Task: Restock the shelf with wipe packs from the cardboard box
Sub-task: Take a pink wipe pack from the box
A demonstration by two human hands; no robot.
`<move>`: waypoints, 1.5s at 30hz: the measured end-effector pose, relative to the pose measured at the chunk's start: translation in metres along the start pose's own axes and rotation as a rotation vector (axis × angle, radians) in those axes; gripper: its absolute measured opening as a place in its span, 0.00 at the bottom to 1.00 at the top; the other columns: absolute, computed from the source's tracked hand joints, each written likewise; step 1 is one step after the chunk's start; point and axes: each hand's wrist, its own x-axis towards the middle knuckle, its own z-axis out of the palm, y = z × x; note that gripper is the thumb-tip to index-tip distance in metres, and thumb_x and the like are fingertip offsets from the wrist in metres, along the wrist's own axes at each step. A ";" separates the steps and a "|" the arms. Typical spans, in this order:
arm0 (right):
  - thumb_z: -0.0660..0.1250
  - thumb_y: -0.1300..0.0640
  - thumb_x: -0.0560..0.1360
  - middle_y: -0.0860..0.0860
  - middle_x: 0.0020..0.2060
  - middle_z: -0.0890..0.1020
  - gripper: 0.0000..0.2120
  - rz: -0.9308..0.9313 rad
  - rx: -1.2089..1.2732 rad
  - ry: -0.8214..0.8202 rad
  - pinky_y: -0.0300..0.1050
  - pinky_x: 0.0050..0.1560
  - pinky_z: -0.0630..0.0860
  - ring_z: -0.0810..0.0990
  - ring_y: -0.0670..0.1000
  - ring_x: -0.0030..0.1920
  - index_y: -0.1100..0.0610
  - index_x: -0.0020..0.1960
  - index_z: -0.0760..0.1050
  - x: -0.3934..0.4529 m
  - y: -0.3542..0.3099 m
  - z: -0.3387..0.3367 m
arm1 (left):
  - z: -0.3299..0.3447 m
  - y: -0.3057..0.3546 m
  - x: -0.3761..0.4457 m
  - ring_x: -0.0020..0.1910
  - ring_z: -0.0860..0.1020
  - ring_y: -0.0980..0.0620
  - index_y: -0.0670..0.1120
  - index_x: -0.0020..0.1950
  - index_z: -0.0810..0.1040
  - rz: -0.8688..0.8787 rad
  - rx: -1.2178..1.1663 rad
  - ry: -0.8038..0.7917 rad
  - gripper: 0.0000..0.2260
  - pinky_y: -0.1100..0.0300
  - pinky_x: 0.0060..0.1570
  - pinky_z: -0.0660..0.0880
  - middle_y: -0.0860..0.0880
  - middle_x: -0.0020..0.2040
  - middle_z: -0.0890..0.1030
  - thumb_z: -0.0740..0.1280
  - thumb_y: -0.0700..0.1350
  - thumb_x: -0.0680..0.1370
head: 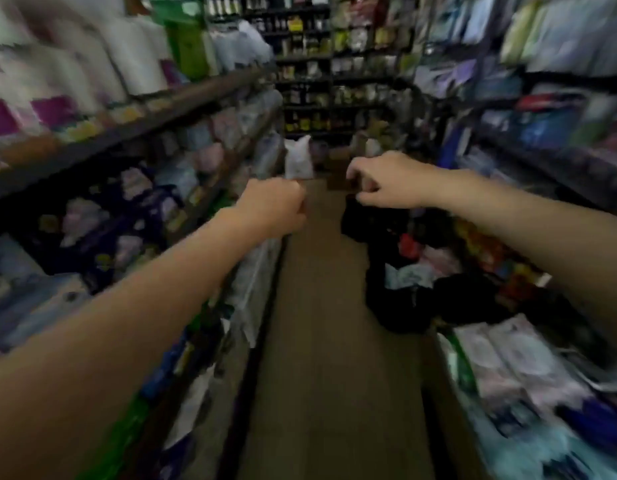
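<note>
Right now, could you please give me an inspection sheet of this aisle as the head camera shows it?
Surface: brown aisle floor runs between stocked shelves; picture is motion-blurred.
Job's things: small brown shape, possibly the cardboard box, stands far down the aisle; too blurred to confirm. No wipe pack in either hand.
Clutter: dark heap of bags on the floor by the right shelves; white bag far down the aisle.
Grippers: left hand curled into a fist, holding nothing visible; right hand stretched forward, fingers bent down, grip unclear.
Cables: nothing seen.
Surroundings: paper rolls on the upper left shelf; bottles on the far shelving.
</note>
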 end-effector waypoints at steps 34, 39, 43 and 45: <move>0.71 0.43 0.67 0.68 0.70 0.51 0.51 0.765 -0.053 -0.597 0.58 0.63 0.64 0.60 0.66 0.67 0.54 0.75 0.39 -0.163 0.337 0.391 | 0.294 0.415 0.181 0.57 0.77 0.45 0.48 0.63 0.73 0.313 -0.121 -0.708 0.15 0.52 0.56 0.70 0.46 0.59 0.77 0.58 0.43 0.77; 0.72 0.42 0.67 0.63 0.69 0.55 0.47 0.828 0.127 -0.564 0.57 0.64 0.63 0.59 0.63 0.67 0.50 0.74 0.46 -0.168 0.353 0.353 | 0.265 0.401 0.193 0.62 0.74 0.46 0.48 0.65 0.71 0.292 -0.077 -0.604 0.16 0.53 0.60 0.67 0.46 0.63 0.75 0.57 0.43 0.77; 0.69 0.40 0.68 0.62 0.68 0.57 0.44 0.867 0.203 -0.567 0.56 0.63 0.64 0.59 0.63 0.68 0.49 0.74 0.48 -0.163 0.353 0.309 | 0.240 0.383 0.181 0.62 0.73 0.46 0.48 0.65 0.71 0.298 -0.054 -0.544 0.16 0.53 0.61 0.65 0.46 0.63 0.74 0.56 0.43 0.78; 0.70 0.43 0.67 0.61 0.68 0.59 0.44 0.843 0.228 -0.559 0.55 0.62 0.64 0.60 0.63 0.67 0.48 0.73 0.48 -0.155 0.346 0.286 | 0.228 0.370 0.173 0.63 0.73 0.46 0.48 0.67 0.69 0.293 -0.062 -0.505 0.17 0.52 0.61 0.65 0.46 0.64 0.73 0.56 0.44 0.78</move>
